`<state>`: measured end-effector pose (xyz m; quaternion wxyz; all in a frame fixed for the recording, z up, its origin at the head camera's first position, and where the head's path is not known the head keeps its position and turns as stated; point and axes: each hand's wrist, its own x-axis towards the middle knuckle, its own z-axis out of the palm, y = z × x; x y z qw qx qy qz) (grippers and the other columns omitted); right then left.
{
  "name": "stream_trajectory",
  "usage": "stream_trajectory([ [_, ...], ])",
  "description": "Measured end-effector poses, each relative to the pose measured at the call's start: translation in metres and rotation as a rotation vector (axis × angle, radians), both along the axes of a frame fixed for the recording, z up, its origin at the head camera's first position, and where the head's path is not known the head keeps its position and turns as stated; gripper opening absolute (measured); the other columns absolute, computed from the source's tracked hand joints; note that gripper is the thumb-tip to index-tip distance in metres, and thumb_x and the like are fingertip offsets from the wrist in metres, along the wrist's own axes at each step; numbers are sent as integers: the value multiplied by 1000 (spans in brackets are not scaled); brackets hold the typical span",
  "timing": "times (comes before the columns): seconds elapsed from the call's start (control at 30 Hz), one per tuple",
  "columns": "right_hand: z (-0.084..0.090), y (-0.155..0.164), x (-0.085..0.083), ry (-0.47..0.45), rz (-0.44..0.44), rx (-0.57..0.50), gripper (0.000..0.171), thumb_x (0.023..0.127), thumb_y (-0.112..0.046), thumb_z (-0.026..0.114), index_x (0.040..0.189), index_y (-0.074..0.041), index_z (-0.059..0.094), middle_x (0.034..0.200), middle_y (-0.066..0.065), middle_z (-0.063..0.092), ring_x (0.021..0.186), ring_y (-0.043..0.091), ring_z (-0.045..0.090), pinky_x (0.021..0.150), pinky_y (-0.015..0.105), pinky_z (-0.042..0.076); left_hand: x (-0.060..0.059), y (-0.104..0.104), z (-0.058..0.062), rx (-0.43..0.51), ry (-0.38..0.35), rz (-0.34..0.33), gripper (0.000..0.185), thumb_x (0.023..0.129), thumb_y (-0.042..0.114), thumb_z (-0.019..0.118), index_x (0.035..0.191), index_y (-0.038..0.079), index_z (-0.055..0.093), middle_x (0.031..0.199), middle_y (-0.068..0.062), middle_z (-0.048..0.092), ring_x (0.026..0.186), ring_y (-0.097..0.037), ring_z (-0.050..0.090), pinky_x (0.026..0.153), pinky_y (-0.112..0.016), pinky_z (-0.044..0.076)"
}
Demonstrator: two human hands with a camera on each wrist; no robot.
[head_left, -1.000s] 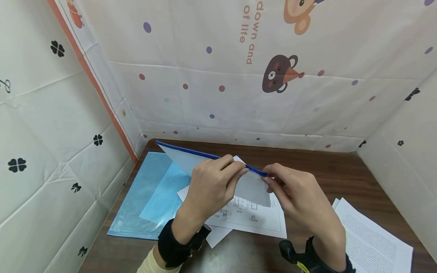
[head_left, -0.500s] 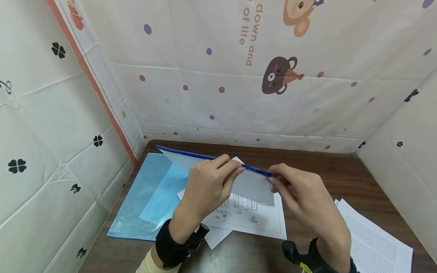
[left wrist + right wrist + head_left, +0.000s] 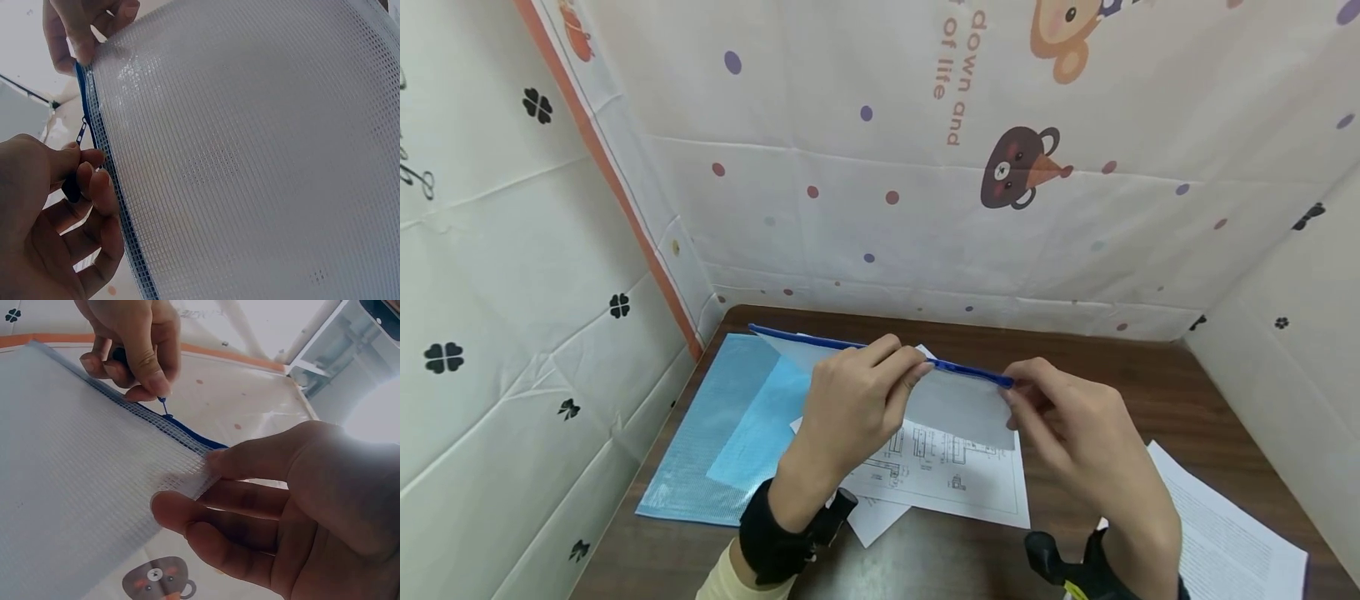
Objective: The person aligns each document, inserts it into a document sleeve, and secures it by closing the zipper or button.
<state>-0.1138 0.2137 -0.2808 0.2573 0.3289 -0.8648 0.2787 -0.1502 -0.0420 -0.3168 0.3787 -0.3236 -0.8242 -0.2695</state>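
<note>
A translucent white mesh pouch [image 3: 962,412] with a blue zipper edge [image 3: 820,342] is held up above the table. My left hand [image 3: 921,371] pinches the zipper slider near the middle of that edge. In the left wrist view the left hand [image 3: 87,172] has its fingers curled at the zipper, and the small pull tab [image 3: 83,131] hangs beside them. My right hand [image 3: 1011,400] pinches the pouch's right end. The right wrist view shows the right hand [image 3: 187,487] with thumb and fingers clamping the mesh corner [image 3: 184,472].
On the brown table [image 3: 1097,367] lie a light blue mesh folder [image 3: 715,433] at the left, a printed sheet with drawings [image 3: 955,483] under the hands, and text pages [image 3: 1225,533] at the right. Patterned cloth walls [image 3: 925,208] close in three sides.
The right hand and the pouch's right end have moved a little to the right. The stretch of zipper showing between the two hands has grown slightly.
</note>
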Motion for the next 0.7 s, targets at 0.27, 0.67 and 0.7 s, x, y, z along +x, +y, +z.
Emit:
stream_trajectory([
  [0.27, -2, 1, 1, 5, -8, 8, 35, 86, 12, 78, 112, -9, 67, 80, -11, 69, 67, -2, 63, 58, 13, 51, 1, 0, -1, -7, -27, -7, 17, 107, 24, 66, 99, 14, 78, 78, 6, 58, 56, -6, 47, 52, -18, 36],
  [0.67, -1, 5, 0, 42, -37, 46, 33, 89, 13, 73, 114, -8, 64, 80, -9, 70, 67, -1, 64, 58, 13, 49, -1, -5, 0, -13, -35, 25, 16, 107, 23, 67, 103, 14, 79, 82, 6, 64, 58, -7, 51, 52, -18, 37],
  [0.7, -1, 5, -1, 45, -38, 46, 34, 89, 13, 73, 114, -7, 64, 80, -9, 70, 68, -1, 65, 59, 13, 50, -1, -5, 0, -14, -36, 25, 16, 107, 23, 66, 103, 14, 79, 82, 6, 63, 58, -7, 51, 52, -18, 37],
])
